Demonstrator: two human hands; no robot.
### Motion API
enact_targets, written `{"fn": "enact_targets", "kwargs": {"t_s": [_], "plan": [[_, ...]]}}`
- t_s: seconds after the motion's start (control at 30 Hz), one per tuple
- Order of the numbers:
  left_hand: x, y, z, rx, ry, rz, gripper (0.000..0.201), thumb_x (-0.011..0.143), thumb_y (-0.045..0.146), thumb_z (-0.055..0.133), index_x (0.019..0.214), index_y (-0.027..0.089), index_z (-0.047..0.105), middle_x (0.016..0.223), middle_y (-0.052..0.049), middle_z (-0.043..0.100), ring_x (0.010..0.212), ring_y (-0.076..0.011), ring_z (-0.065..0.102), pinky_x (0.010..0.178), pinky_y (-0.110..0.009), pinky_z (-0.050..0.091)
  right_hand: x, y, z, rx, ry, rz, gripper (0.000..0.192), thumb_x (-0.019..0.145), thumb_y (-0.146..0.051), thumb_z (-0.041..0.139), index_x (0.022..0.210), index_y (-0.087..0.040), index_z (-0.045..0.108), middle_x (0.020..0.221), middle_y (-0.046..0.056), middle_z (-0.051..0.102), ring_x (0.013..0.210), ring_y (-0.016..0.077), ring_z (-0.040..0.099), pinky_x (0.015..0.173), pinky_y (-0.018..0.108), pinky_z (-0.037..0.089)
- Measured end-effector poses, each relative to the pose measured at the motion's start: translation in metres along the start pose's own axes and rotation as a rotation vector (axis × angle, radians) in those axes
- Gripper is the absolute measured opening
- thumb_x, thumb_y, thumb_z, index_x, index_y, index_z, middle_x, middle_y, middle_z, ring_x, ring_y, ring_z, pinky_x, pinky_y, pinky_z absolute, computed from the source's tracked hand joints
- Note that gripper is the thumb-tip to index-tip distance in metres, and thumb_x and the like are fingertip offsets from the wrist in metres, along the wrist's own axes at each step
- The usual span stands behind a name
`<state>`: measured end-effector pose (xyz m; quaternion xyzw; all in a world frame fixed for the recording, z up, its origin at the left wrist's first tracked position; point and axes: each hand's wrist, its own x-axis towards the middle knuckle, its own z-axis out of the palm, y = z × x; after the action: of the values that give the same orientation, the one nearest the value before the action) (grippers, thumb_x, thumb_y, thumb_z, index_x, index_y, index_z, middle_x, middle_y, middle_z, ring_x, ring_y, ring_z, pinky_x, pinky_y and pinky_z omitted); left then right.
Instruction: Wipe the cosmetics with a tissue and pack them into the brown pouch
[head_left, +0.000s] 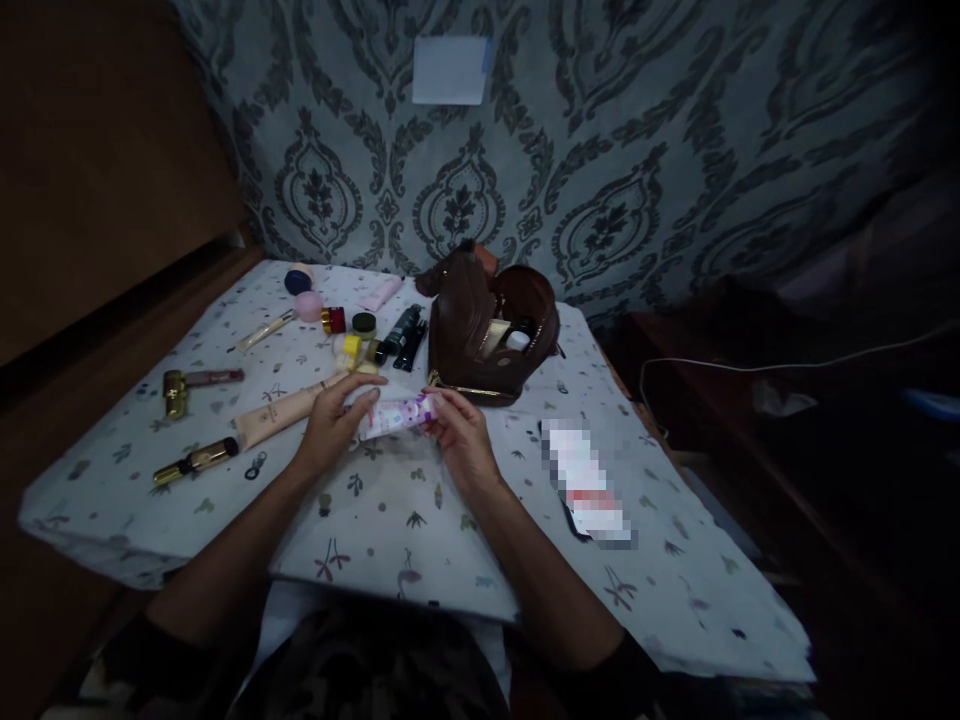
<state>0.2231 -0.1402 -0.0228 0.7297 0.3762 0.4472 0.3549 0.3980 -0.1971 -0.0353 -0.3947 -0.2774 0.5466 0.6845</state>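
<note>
Your left hand (pixel 330 420) and right hand (pixel 461 435) both grip a white-and-pink tube (pixel 394 415), held level just above the worktop (pixel 390 520) at its centre. At 12 o'clock from the tube, a brown pouch (pixel 487 330) stands unzipped, with a few small items inside that are too dark to tell. The tube is slim, white with pink print. The worktop wears a pale printed cloth; cosmetics (pixel 367 335) lie scattered at 10 and 11 o'clock. Damask wallpaper (pixel 600 150) backs the dim room.
</note>
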Motion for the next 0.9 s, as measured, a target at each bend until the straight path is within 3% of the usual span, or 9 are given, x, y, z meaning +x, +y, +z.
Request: {"fn": "enact_targets", "kwargs": {"t_s": [0.2,0.3,0.4,0.57,0.8,0.9], "plan": [[0.002,0.002,-0.002,-0.035,0.301,-0.070,0.032,0.094,0.039,0.051,0.115,0.018,0.062,0.115,-0.006,0.067,0.110,-0.0242,0.061,0.098,-0.036,0.046,0.004,0.005,-0.003,0.046,0.070,-0.043,0.025,0.064,-0.034,0.082,0.078,-0.018,0.069,0.073,-0.001,0.067,0.058,0.0101,0.060,0.057,0.024,0.053],[0.001,0.002,0.000,-0.015,0.345,-0.057,0.041,0.097,0.041,0.046,0.128,0.018,0.055,0.131,-0.009,0.061,0.124,-0.0258,0.055,0.107,-0.039,0.042,0.005,0.009,-0.004,0.100,0.075,-0.034,0.031,0.062,-0.033,0.086,0.077,-0.018,0.064,0.078,0.000,0.070,0.065,0.0129,0.066,0.065,0.027,0.057],[-0.004,0.001,0.007,0.058,0.246,0.039,0.047,0.099,0.041,0.042,0.140,0.017,0.048,0.146,-0.012,0.051,0.137,-0.0255,0.044,0.115,-0.042,0.033,0.003,0.013,-0.001,0.129,0.042,0.016,0.035,0.061,-0.032,0.088,0.079,-0.019,0.061,0.080,0.001,0.071,0.073,0.0159,0.070,0.071,0.030,0.059],[-0.014,-0.006,0.021,0.187,0.000,0.239,0.047,0.102,0.032,0.038,0.146,0.017,0.043,0.151,-0.014,0.045,0.142,-0.0235,0.039,0.118,-0.044,0.030,-0.003,0.019,0.004,0.109,-0.072,0.105,0.038,0.062,-0.032,0.088,0.089,-0.019,0.065,0.083,0.002,0.072,0.075,0.0153,0.071,0.069,0.025,0.058],[-0.019,-0.009,0.029,0.243,-0.177,0.465,0.047,0.101,0.021,0.038,0.148,0.025,0.040,0.153,-0.011,0.043,0.141,-0.0210,0.041,0.116,-0.043,0.036,0.000,0.021,0.001,0.187,-0.013,0.084,0.035,0.060,-0.026,0.088,0.089,-0.020,0.069,0.078,-0.004,0.067,0.068,0.0081,0.062,0.062,0.018,0.054],[-0.020,-0.009,0.028,0.319,-0.183,0.523,0.048,0.100,0.018,0.037,0.148,0.025,0.040,0.151,-0.011,0.046,0.138,-0.0214,0.044,0.114,-0.043,0.040,0.000,0.021,0.001,0.174,-0.029,0.064,0.034,0.059,-0.025,0.088,0.087,-0.021,0.070,0.083,-0.004,0.068,0.070,0.0078,0.061,0.062,0.017,0.053]]}}
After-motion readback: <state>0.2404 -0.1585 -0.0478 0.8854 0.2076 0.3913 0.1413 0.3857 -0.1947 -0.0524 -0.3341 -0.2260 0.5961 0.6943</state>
